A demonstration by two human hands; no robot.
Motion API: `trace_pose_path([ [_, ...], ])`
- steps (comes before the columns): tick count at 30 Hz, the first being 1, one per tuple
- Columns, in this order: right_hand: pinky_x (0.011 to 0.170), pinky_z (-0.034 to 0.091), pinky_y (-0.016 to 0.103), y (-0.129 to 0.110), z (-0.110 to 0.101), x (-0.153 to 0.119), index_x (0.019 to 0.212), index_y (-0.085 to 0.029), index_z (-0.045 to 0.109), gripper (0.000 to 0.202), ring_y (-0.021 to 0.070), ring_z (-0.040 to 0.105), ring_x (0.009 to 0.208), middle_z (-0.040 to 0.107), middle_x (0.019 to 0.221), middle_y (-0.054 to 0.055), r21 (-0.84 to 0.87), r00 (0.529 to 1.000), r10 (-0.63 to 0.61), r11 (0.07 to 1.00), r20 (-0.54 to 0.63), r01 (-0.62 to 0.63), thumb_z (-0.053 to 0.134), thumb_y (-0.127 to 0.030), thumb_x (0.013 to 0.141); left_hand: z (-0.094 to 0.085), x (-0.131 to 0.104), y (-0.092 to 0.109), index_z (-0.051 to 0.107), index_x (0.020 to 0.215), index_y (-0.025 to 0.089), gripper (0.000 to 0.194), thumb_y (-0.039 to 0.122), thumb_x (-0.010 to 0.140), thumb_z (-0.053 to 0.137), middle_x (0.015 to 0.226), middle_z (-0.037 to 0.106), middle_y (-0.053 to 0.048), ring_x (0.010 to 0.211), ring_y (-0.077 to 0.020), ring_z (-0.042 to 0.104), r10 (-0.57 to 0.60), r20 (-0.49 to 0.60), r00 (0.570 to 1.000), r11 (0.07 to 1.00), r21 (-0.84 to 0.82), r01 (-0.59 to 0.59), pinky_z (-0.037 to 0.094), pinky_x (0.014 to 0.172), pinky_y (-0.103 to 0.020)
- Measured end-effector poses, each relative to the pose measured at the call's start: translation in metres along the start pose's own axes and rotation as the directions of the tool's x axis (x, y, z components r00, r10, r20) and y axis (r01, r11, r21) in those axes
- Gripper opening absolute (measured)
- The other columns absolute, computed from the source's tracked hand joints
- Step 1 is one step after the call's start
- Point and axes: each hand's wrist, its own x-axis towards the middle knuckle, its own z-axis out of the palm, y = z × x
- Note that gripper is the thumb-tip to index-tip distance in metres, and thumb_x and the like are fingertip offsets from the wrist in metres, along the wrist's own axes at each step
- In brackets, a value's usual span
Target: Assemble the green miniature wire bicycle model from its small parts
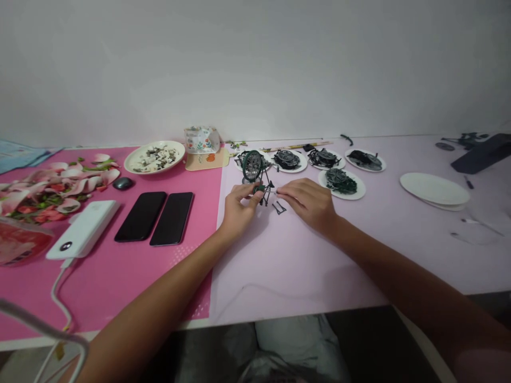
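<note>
So the surface (319, 271) is pink on one side, pale lilac on the other, and the model (253, 166) is over the lilac bit, in front of a bunch of plates. Pile of pink flowers (64, 186) way off left of the model. Left hand (238, 210) is at the model's near left side, fingers closed in a pinch on its lower part. Right hand (313, 202) is just right of the model, fingers pinched nearly shut on a thin light rod (273, 192) pointing at it; can't tell if the tip touches. Two overlapping empty plates (434, 187) sit well right of the model, and a bowl (139, 156) of bits is left of it, beyond two phones (171, 219) and a white power bank (85, 226). Plates of dark parts (342, 182) are behind and right of the model. Smallest stuff: a mouse (123, 183) far left of the model, plus loose dark pieces (279, 208) just on its near side.
</note>
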Motion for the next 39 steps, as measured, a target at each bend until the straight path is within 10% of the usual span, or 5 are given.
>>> trace_pose_path([
  [6,0.068,0.058,0.033,-0.003,0.000,0.000,0.098,-0.021,0.074,0.003,0.0189,0.075,0.074,0.082,0.083,0.004,-0.057,0.999,0.034,0.998,0.001,-0.034,0.076,-0.021,0.100,0.002,-0.003,0.008,0.087,0.109,0.023,0.024,0.040,0.097,0.074,0.121,0.082,-0.012,0.114,-0.0280,0.070,-0.032,0.025,0.999,0.998,-0.045,0.033,0.062,0.090,-0.039],
  [12,0.051,0.035,0.033,-0.004,0.001,-0.002,0.065,-0.024,0.049,0.044,0.0141,0.051,0.052,0.055,0.054,-0.002,-0.150,0.995,0.091,0.985,0.032,-0.085,0.062,-0.026,0.107,0.008,-0.007,0.012,0.086,0.111,0.023,0.022,0.034,0.096,0.074,0.117,0.083,-0.010,0.109,-0.0266,0.070,0.002,0.027,1.000,1.000,0.004,-0.002,0.059,0.097,-0.043],
  [23,0.067,0.055,0.031,-0.006,0.007,-0.011,0.111,-0.025,0.057,0.008,0.0213,0.073,0.087,0.073,0.101,0.007,-0.016,0.935,0.272,0.961,0.226,-0.276,0.057,-0.024,0.104,0.005,-0.005,0.006,0.085,0.112,0.022,0.029,0.044,0.099,0.072,0.119,0.081,-0.012,0.111,-0.0266,0.069,-0.003,-0.004,1.000,0.999,0.040,0.003,0.059,0.095,-0.041],
  [39,0.058,0.037,0.029,-0.004,0.008,-0.011,0.080,-0.025,0.048,0.033,0.0154,0.056,0.063,0.061,0.072,0.000,-0.086,0.925,0.326,0.945,0.197,-0.315,0.053,-0.037,0.111,0.005,-0.006,0.008,0.083,0.121,0.021,0.032,0.043,0.101,0.069,0.117,0.081,-0.012,0.107,-0.0280,0.067,0.036,0.019,0.999,0.994,0.101,-0.038,0.057,0.096,-0.044],
])
